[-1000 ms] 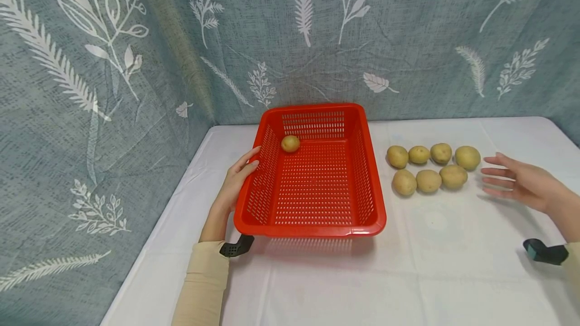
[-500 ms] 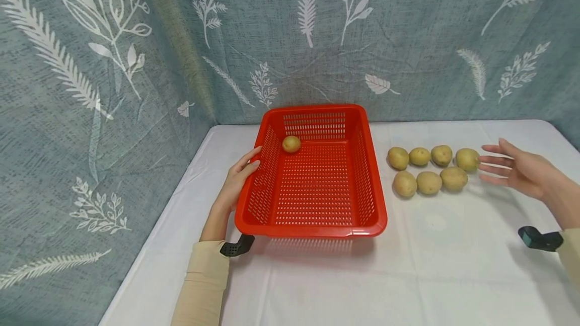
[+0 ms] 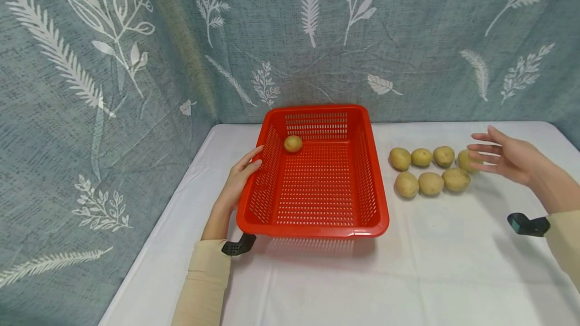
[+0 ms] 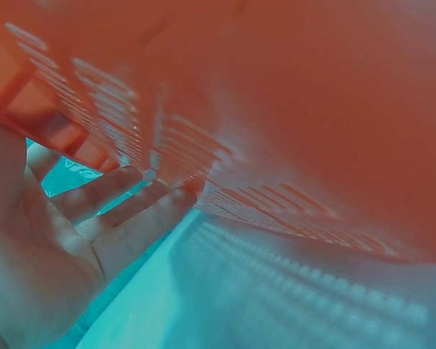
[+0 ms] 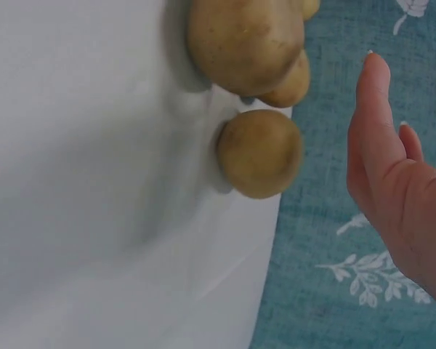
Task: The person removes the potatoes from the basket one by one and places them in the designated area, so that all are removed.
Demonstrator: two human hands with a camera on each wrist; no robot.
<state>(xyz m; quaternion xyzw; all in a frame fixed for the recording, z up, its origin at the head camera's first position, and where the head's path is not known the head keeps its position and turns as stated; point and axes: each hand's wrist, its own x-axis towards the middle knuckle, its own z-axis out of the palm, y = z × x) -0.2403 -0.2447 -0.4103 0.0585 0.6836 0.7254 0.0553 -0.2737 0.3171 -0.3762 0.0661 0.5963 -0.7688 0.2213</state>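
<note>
A red plastic basket (image 3: 317,185) with slotted walls stands on the table, one potato (image 3: 293,144) in its far left corner. At its left side, my left hand (image 3: 233,185) holds the rim, with thumb and forefinger at the top edge. In the left wrist view, the other fingers (image 4: 142,225) reach along the outer wall under the rim. Right of the basket, several potatoes lie in two rows. My right hand (image 3: 512,157) hovers with fingers spread, overlapping the far row's rightmost potato (image 3: 464,159). The right wrist view shows this hand apart from the nearest potato (image 5: 260,154).
A white cloth (image 3: 344,291) covers the table. Behind and to the left hangs a blue-green curtain (image 3: 290,54) with white leaf prints. The near row of potatoes (image 3: 431,183) lies between the basket and the right arm. Each wrist wears a black device (image 3: 529,224).
My right hand has moved left and away from me, until its fingers overlap the rightmost potato. The left hand stays at the basket's rim, and the basket and potatoes have stayed put.
</note>
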